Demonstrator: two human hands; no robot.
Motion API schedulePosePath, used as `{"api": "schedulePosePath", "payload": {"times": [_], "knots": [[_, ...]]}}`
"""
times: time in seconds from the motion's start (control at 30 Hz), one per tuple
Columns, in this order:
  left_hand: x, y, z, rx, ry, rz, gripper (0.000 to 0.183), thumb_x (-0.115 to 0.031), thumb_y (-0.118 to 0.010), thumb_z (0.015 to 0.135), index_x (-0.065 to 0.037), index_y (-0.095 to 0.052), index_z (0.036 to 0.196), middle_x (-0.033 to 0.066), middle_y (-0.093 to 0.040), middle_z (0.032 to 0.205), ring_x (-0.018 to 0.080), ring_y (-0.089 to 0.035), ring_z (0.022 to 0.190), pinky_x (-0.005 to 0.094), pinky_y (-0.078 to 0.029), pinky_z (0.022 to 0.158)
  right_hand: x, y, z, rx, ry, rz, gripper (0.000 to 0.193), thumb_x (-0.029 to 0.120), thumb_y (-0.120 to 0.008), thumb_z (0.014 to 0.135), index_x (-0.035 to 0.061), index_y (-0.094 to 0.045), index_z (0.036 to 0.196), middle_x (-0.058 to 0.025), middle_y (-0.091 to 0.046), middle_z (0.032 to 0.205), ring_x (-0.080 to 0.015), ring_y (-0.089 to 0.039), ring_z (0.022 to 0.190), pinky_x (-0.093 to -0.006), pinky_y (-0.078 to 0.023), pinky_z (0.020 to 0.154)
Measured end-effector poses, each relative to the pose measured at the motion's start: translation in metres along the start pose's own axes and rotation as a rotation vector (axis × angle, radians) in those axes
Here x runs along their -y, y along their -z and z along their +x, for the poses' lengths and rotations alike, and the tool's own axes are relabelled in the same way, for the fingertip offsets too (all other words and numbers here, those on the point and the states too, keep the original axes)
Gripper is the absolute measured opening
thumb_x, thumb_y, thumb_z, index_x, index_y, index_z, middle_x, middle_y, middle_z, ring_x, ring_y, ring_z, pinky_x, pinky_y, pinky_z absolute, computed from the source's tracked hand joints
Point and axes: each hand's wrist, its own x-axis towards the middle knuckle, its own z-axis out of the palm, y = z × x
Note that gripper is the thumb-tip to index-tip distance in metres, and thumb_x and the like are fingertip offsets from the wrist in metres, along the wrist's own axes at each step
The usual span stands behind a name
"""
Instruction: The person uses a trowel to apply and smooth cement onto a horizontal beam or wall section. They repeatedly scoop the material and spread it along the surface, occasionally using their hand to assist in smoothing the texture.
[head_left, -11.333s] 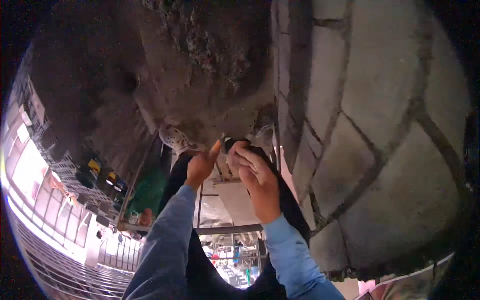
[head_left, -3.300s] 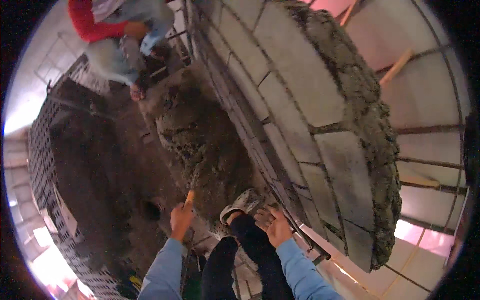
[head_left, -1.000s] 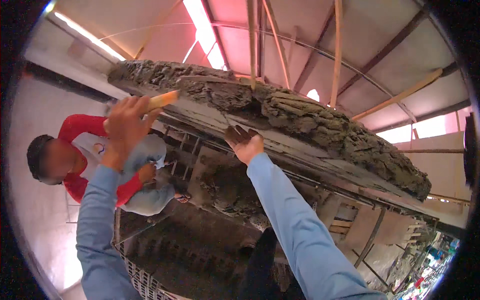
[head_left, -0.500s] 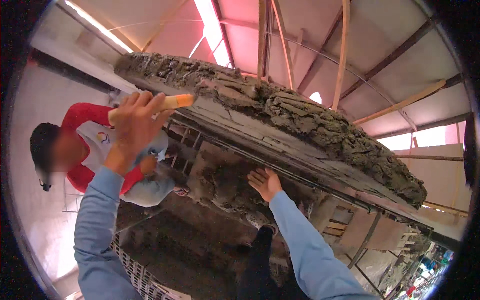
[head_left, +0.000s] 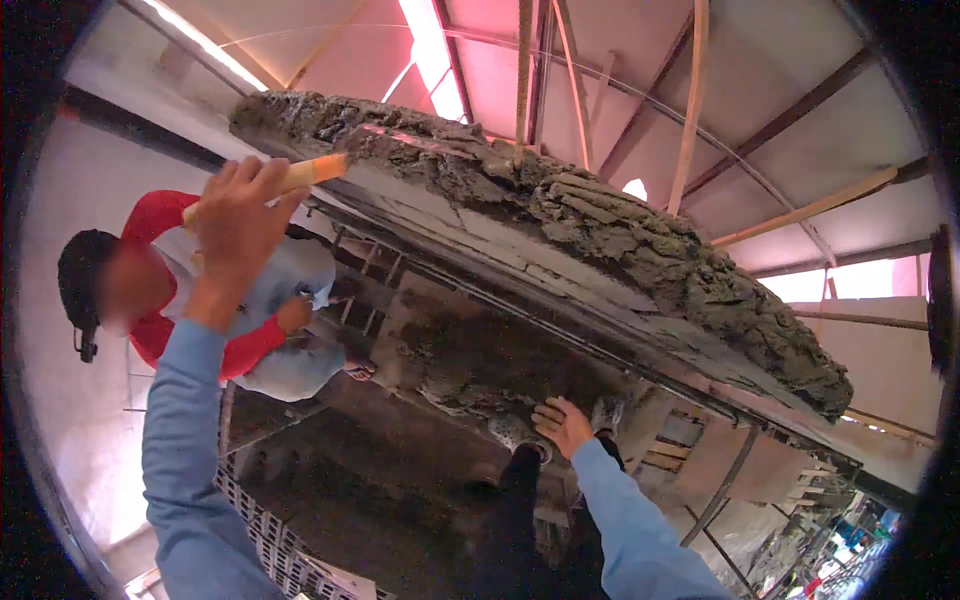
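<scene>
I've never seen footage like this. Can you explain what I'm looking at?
No machine here: a bare-handed person is filmed by a wide fisheye camera on their own head, which bends straight edges. The left hand is raised, gripping a pale stick-like tool with an orange end. The right hand, open and apparently empty, is near speckled shoes. Below, a platform bears dark, lumpy material, possibly mortar. Beyond is a long grey wall with a rough edge. A co-worker in red sleeves is at the left.

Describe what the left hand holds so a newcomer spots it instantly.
Find the long, rough-topped wall slanting across the view. Below its left end, the left hand grips a pale yellow handle. Unlike the tan poles above, its tip is bright orange.
</scene>
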Motion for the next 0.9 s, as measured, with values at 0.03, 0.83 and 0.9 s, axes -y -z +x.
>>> {"api": "schedulePosePath", "payload": {"times": [0.03,0.83,0.9], "knots": [[0.004,0.009,-0.005,0.016,0.024,0.01,0.034,-0.03,-0.081,0.077,-0.01,-0.072,0.103,0.0087,-0.068,0.092,0.0312,-0.065,0.087,0.0447,-0.052,0.077,-0.001,0.008,-0.012,0.011,-0.012,-0.071,0.058,0.038,-0.053,0.103,0.001,-0.042,0.146,-0.0224,-0.052,0.143,-0.0354,-0.057,0.127,-0.0525,-0.045,0.111],[-0.173,0.071,-0.072,0.067,0.538,0.053,0.037,-0.039,-0.077,0.083,-0.012,-0.07,0.109,0.0121,-0.07,0.095,0.0345,-0.067,0.088,0.0472,-0.053,0.076,0.04,0.209,-0.023,0.085,-0.222,-0.475,0.046,0.035,-0.06,0.101,0.0066,-0.054,0.137,-0.0148,-0.065,0.125,-0.0267,-0.067,0.107,-0.0411,-0.056,0.091],[-0.22,0.07,-0.098,0.191,0.8,-0.049,0.041,-0.046,-0.074,0.085,-0.012,-0.07,0.107,0.0134,-0.071,0.092,0.0365,-0.068,0.086,0.048,-0.053,0.074,0.044,0.251,-0.016,0.122,-0.226,-0.599,0.048,0.036,-0.056,0.103,0.0056,-0.052,0.139,-0.0146,-0.063,0.129,-0.0267,-0.066,0.109,-0.0406,-0.055,0.092]]}}
